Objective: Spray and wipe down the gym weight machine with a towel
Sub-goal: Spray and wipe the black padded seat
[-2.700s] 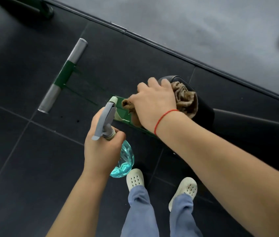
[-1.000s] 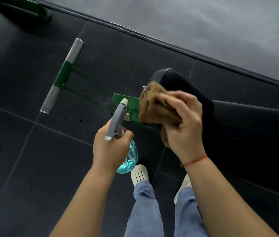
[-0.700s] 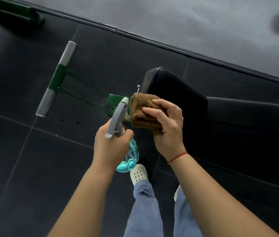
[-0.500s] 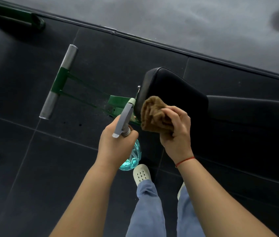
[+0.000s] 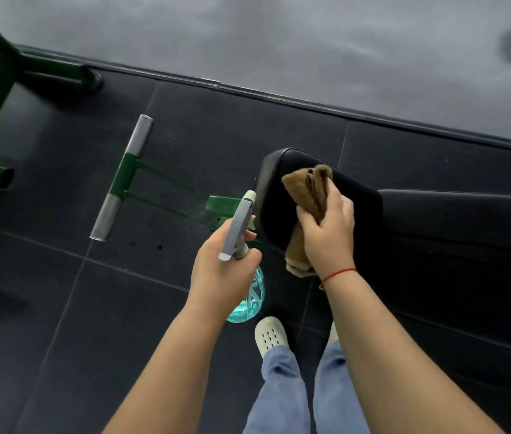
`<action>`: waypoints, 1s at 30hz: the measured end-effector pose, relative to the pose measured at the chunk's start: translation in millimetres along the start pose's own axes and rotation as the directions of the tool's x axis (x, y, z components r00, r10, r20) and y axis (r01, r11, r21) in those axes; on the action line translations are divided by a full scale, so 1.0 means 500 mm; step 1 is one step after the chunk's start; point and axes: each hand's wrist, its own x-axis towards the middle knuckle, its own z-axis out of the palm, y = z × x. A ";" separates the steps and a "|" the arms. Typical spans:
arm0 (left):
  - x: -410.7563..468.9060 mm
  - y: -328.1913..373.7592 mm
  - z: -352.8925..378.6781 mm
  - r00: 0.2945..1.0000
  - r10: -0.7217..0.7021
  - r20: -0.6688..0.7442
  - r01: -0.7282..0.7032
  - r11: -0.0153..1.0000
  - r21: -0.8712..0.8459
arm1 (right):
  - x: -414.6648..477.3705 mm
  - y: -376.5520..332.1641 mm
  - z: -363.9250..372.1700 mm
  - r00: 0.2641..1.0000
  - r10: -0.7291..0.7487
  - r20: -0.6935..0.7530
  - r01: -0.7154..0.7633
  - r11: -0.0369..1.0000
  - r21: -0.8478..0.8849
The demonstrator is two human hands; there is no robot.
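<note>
Dark gym floor (image 5: 60, 308), black seat pad (image 5: 359, 198): towel (image 5: 309, 186) now farther up pad.
R hand (image 5: 329, 234) fingers clamped on towel; L hand (image 5: 219, 272) still wrapped round spray bottle (image 5: 239, 225), near-left of pad.

A napped brown cloth towel (image 5: 309, 189) meets the smooth, faintly sheened black upholstery of the machine's seat pad (image 5: 360, 198), near a spray bottle (image 5: 249, 300) of clear turquoise plastic topped with a matt grey plastic trigger. The foot bar (image 5: 121, 177) shows dull bare metal at both ends and green paint at its middle, above matt, finely grained dark floor tiles (image 5: 60, 308).
</note>
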 end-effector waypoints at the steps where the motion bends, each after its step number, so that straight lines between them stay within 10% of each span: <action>1: 0.000 0.006 0.004 1.000 0.006 -0.007 -0.006 1.000 0.001 | 0.003 -0.020 0.012 0.995 -0.101 -0.004 0.101 0.994 -0.033; 6: 0.002 0.039 0.041 1.000 0.001 -0.017 0.000 1.000 0.005 | -0.010 0.023 0.018 0.934 -0.358 -0.012 0.350 0.920 -0.176; 16: -0.003 0.075 0.126 0.998 -0.052 -0.033 0.050 0.997 -0.057 | 0.039 0.217 -0.088 0.973 0.232 0.004 -0.231 0.969 -0.085; 20: -0.008 0.088 0.150 0.994 -0.090 -0.060 0.085 0.993 -0.083 | 0.055 0.122 -0.062 0.990 -0.123 0.066 0.126 0.991 -0.038; 25: -0.001 0.104 0.166 0.977 -0.137 -0.164 0.130 0.990 -0.051 | 0.112 0.013 -0.008 0.804 -0.570 0.166 0.590 0.800 -0.109; 30: 0.009 0.101 0.164 0.965 -0.158 -0.211 0.149 0.987 -0.057 | 0.166 0.059 -0.007 0.760 -0.637 0.132 0.650 0.744 -0.155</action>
